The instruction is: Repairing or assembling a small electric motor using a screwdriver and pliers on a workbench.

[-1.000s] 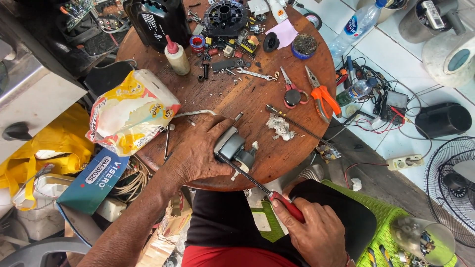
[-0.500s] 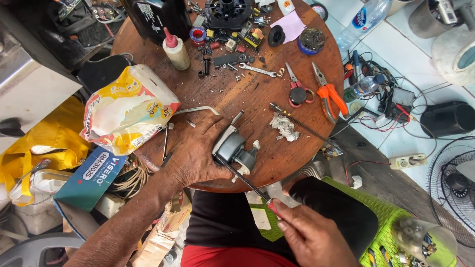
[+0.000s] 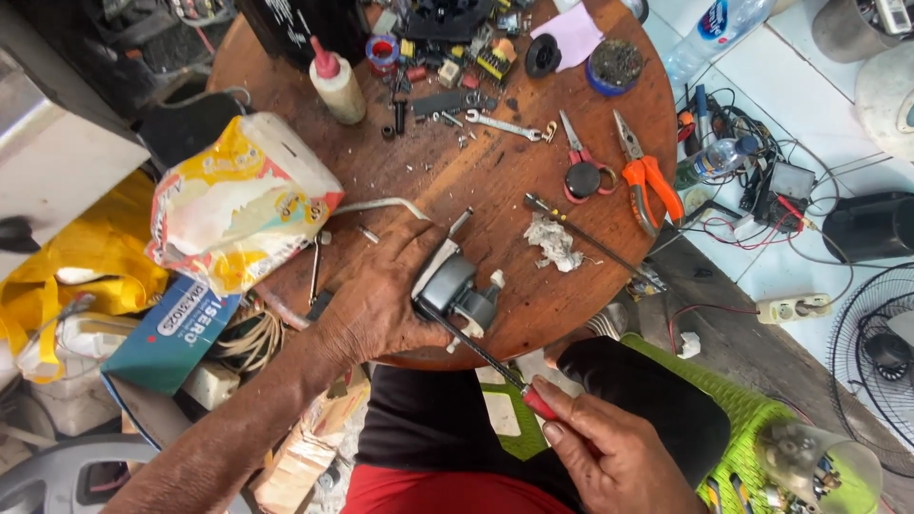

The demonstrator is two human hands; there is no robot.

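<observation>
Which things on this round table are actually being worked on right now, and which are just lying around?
In use:
- left hand, holding down the small grey part
- right hand, gripping the red-handled screwdriver, its tip at the part

Lying about:
- orange pliers
- red scissors
- small wrench
- glue bottle
- yellow bag
- crumpled tissue
- second long screwdriver

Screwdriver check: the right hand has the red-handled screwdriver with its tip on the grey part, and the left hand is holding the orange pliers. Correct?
Not quite. In the head view the left hand steadies the grey part; the orange pliers lie untouched on the table. The right hand does hold the red-handled screwdriver with its tip on that part.
</observation>
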